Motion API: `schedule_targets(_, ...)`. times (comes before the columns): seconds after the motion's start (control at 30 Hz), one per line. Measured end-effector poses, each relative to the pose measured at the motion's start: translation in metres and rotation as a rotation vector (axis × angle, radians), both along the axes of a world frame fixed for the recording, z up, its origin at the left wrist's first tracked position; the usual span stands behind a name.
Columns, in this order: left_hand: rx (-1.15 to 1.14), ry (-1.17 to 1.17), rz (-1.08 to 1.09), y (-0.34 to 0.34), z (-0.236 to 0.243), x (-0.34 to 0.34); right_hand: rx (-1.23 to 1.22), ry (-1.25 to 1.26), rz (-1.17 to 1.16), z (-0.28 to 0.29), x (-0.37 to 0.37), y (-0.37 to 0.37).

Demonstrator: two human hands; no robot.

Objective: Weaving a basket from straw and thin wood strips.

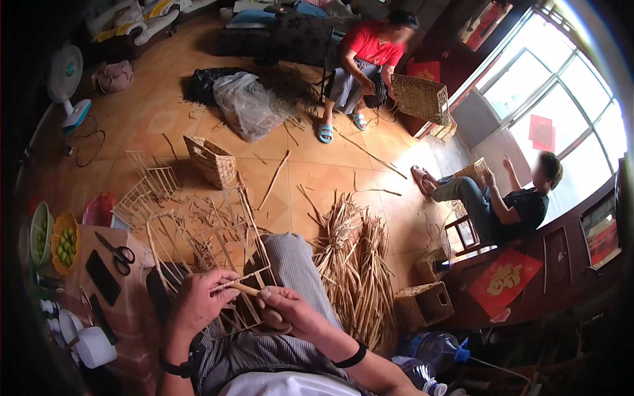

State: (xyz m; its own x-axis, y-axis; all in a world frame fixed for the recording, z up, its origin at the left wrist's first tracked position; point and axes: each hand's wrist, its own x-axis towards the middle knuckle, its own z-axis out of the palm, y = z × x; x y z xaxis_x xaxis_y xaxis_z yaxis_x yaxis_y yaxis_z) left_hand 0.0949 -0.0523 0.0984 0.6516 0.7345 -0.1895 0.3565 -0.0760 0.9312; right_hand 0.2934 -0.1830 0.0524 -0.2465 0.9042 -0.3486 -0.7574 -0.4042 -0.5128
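Over my lap stands an open basket frame [254, 231] of thin pale rods, partly hidden by my hands. A flat tan strip of dried plant stalk [244, 288] runs between both hands at one rod of the frame. My left hand [201, 300] is closed, fingers pinching the strip's left end against the rod. My right hand [287, 309] is closed too, thumb and fingers gripping the strip's right end. More stalk seems to hang below the right fingers, though its course is unclear.
Bundles of dried stalks [347, 264] lie right of my knee. Scissors [119, 254] and a black phone [103, 277] lie on the left table. A woven basket [214, 162] stands ahead. Two people sit beyond with baskets. Water bottles [429, 350] stand lower right.
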Motion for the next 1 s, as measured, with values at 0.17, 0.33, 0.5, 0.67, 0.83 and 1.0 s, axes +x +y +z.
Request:
schedule_targets(0.17,0.149,0.050,0.032,-0.008,-0.003,0.006,-0.037,-0.081,-0.052,0.022,0.014,-0.001)
schedule_targets(0.33,0.457,0.022,0.046,-0.015,-0.004,0.008,0.039,-0.125,-0.058,0.034,0.037,-0.008)
schedule_targets(0.5,0.361,0.081,0.106,-0.024,0.004,0.015,0.138,-0.116,-0.091,0.048,0.032,0.002)
schedule_targets(0.67,0.399,0.113,0.086,-0.016,0.006,0.016,0.161,-0.530,-0.050,0.051,0.022,0.027)
schedule_targets(0.83,0.452,0.142,0.093,-0.012,-0.009,0.013,0.407,-1.359,-0.018,0.067,0.009,0.047)
schedule_targets(1.0,0.349,0.105,0.115,-0.012,-0.007,0.016,0.543,-1.608,-0.031,0.066,0.009,0.071)
